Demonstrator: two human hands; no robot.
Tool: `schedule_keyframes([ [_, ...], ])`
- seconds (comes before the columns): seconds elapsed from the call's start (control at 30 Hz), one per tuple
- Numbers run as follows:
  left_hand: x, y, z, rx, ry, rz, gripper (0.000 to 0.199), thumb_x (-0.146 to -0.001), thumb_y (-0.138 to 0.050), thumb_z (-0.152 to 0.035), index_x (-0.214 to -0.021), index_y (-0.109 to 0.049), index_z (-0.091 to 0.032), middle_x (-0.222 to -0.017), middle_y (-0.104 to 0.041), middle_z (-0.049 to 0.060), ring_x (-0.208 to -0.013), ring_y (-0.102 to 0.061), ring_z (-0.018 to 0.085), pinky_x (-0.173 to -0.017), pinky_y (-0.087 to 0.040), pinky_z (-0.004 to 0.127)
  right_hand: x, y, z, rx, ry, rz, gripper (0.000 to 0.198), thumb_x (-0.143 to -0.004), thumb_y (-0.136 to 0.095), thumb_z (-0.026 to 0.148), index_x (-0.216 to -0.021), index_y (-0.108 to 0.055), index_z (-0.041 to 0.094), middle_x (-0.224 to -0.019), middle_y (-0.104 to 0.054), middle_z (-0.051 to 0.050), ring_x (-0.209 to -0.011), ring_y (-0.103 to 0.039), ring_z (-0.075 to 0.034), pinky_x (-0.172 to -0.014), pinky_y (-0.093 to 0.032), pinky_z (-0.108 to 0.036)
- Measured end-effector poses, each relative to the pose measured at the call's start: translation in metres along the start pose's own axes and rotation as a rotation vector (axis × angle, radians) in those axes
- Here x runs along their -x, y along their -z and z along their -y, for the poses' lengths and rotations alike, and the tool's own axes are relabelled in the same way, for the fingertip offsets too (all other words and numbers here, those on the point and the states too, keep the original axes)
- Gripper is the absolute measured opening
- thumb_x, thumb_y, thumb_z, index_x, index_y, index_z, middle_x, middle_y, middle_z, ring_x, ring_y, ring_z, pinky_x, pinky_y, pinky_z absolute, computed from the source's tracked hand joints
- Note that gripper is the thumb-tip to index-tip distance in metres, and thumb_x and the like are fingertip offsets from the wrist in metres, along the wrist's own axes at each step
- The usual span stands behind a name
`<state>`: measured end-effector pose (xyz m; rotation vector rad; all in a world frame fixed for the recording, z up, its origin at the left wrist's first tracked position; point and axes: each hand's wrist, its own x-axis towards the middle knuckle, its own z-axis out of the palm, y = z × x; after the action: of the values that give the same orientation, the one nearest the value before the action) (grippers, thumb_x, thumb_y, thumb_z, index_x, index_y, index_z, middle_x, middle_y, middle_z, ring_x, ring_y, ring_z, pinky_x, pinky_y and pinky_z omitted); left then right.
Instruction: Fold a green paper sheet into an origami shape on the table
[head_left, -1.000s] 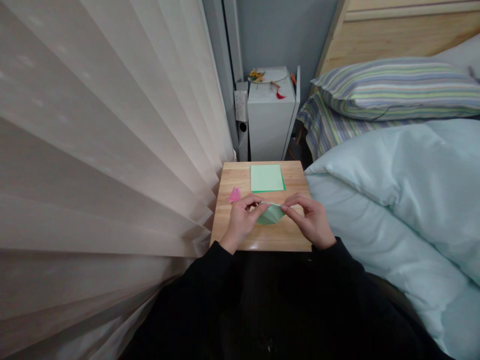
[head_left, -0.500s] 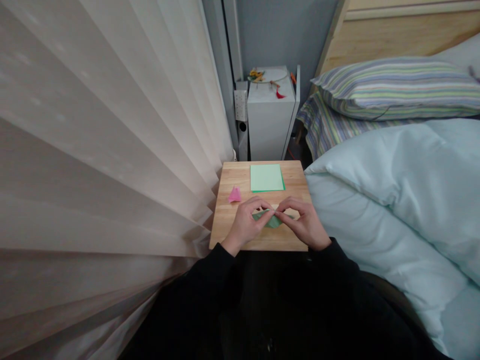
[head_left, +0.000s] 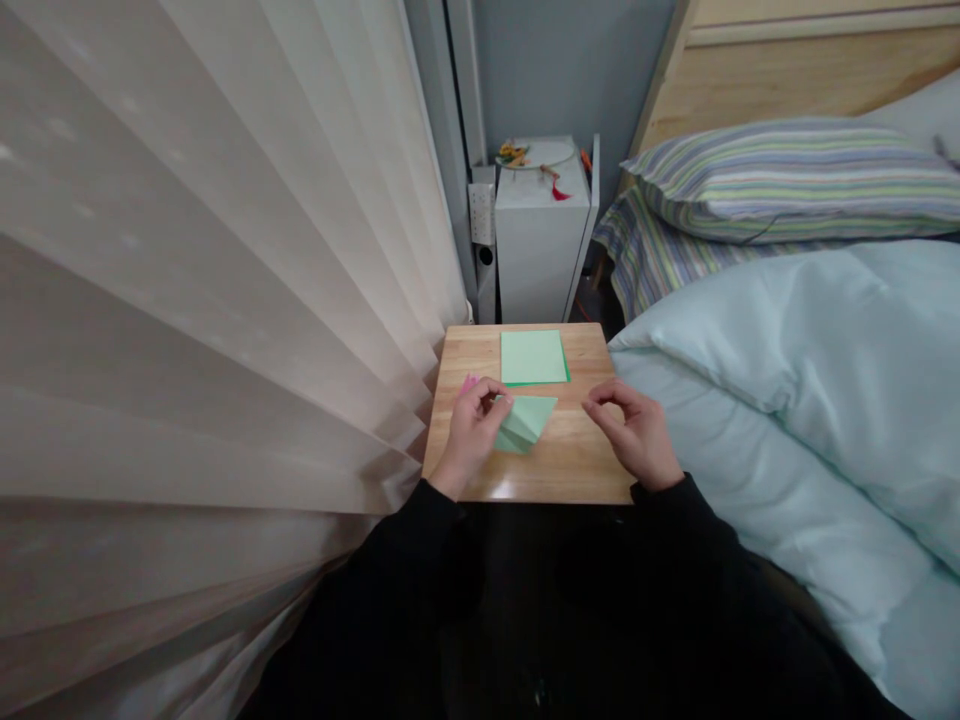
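My left hand [head_left: 476, 430] pinches a folded sheet of pale green paper [head_left: 526, 420] at its left side, between thumb and fingers. The sheet has creases and points out to the right over the small wooden table [head_left: 562, 475]. To the right of the paper and apart from it, my right hand [head_left: 634, 430] is held with thumb and forefinger closed together, and nothing shows in them. A pink folded paper piece [head_left: 470, 382] lies behind my left hand, mostly hidden by it. Farther back lies a stack of green paper squares [head_left: 534, 357].
A pleated curtain [head_left: 300, 300] hangs close along the left. On the right, a bed with a pale blue quilt [head_left: 787, 400] and a striped pillow [head_left: 795, 180] borders the table. A white cabinet [head_left: 540, 260] with small ornaments stands beyond it.
My right hand has let go of the green paper and moved right. My left hand has shifted left with the paper, which now shows more of its surface and covers the pink piece more.
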<state>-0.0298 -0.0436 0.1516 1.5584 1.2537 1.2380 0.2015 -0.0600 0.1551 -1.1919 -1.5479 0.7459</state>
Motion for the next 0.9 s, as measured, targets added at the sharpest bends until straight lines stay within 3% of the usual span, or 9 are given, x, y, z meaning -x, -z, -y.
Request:
schedule_keyframes([
  [0.17, 0.003, -0.007, -0.006, 0.037, 0.032, 0.024, 0.014, -0.088, -0.062, -0.031, -0.079, -0.06, -0.02, -0.073, -0.058, -0.001, -0.074, -0.055, 0.017, -0.081, -0.047, 0.033, 0.004, -0.013, -0.003, -0.131, -0.077, 0.055, 0.023, -0.09, -0.07, 0.044, -0.1, -0.07, 0.023, -0.101, -0.072, -0.005, -0.092, -0.066, -0.022, -0.086, -0.052, -0.038],
  [0.33, 0.007, -0.014, -0.006, 0.077, 0.0, 0.1, 0.012, -0.088, -0.062, -0.028, -0.081, -0.062, -0.019, -0.076, -0.061, 0.0, -0.07, -0.054, 0.015, -0.069, -0.043, 0.028, 0.008, -0.023, -0.005, -0.109, -0.075, 0.049, 0.021, -0.091, -0.069, 0.042, -0.083, -0.068, 0.022, -0.084, -0.07, -0.003, -0.083, -0.065, -0.021, -0.081, -0.051, -0.036],
  [0.7, 0.011, -0.016, -0.006, 0.072, 0.013, 0.172, 0.012, -0.086, -0.067, -0.026, -0.078, -0.065, -0.017, -0.077, -0.064, 0.002, -0.073, -0.056, 0.016, -0.07, -0.042, 0.028, 0.007, -0.02, 0.002, -0.089, -0.011, 0.083, 0.018, -0.093, -0.068, 0.036, -0.081, -0.067, 0.023, -0.082, -0.069, -0.001, -0.082, -0.063, -0.02, -0.078, -0.048, -0.034],
  [0.9, 0.01, -0.014, -0.004, 0.077, 0.011, 0.187, 0.013, -0.086, -0.066, -0.025, -0.076, -0.064, -0.018, -0.075, -0.062, 0.001, -0.072, -0.056, 0.015, -0.069, -0.043, 0.029, 0.006, -0.015, -0.002, -0.076, -0.052, 0.051, 0.02, -0.091, -0.07, 0.037, -0.077, -0.068, 0.022, -0.078, -0.07, -0.001, -0.078, -0.063, -0.019, -0.076, -0.047, -0.033],
])
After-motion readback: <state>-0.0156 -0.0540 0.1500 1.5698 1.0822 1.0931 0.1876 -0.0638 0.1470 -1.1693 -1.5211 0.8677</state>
